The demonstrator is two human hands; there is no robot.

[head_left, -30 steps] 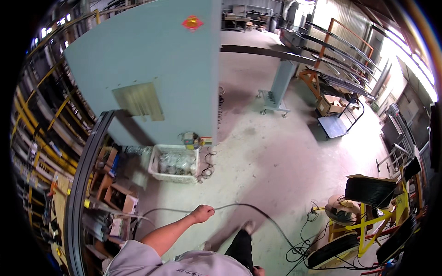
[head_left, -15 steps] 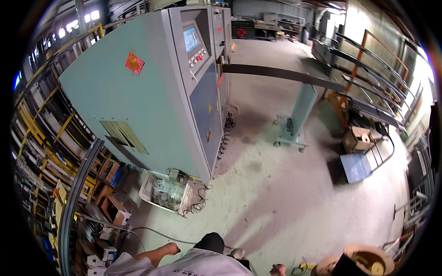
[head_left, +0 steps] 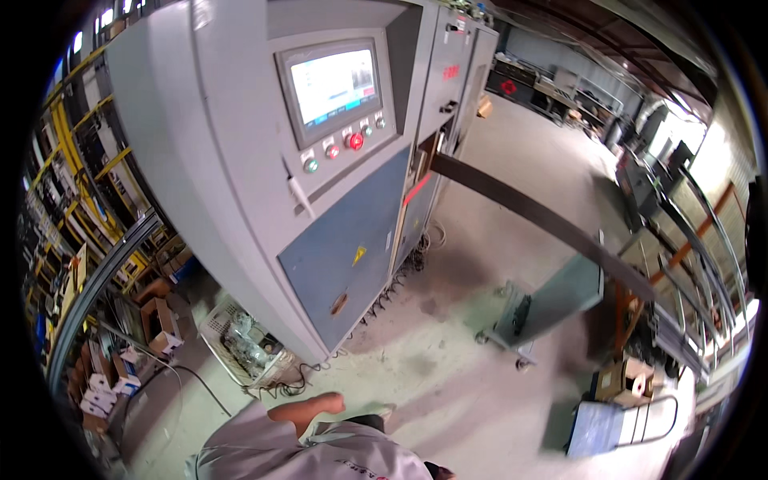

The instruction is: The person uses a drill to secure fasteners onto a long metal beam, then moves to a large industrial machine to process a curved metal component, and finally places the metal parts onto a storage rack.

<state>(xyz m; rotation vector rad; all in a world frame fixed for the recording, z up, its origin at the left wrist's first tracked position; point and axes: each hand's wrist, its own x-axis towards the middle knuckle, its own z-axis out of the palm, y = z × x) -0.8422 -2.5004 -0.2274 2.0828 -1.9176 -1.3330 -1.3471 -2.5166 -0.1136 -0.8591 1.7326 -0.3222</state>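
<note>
My left hand (head_left: 330, 402) hangs in front of my grey shirt (head_left: 320, 452), fingers curled in, with nothing visible in it. It is nearest to a white perforated basket (head_left: 218, 340) of clear plastic pieces on the floor, but apart from it. A sliver of what seems to be my right hand (head_left: 446, 474) shows at the lower edge, its fingers cut off. Ahead stands a tall grey machine cabinet (head_left: 232, 160). A lit screen (head_left: 334, 84) is set into it above a row of buttons, among them a red knob (head_left: 354, 142). Neither hand touches the cabinet.
A long dark beam (head_left: 528, 206) runs from the cabinet to the right, above a wheeled green stand (head_left: 552, 300). A blue trolley (head_left: 594, 428) and a cardboard box (head_left: 612, 382) stand at right. Coiled cables (head_left: 388, 298) lie along the cabinet's foot. Racks of long profiles (head_left: 72, 160) line the left.
The view has come closer to the cabinet and swung round, so its screen and buttons look larger. My left hand has shifted right in the picture; the right has nearly slipped out of it.
</note>
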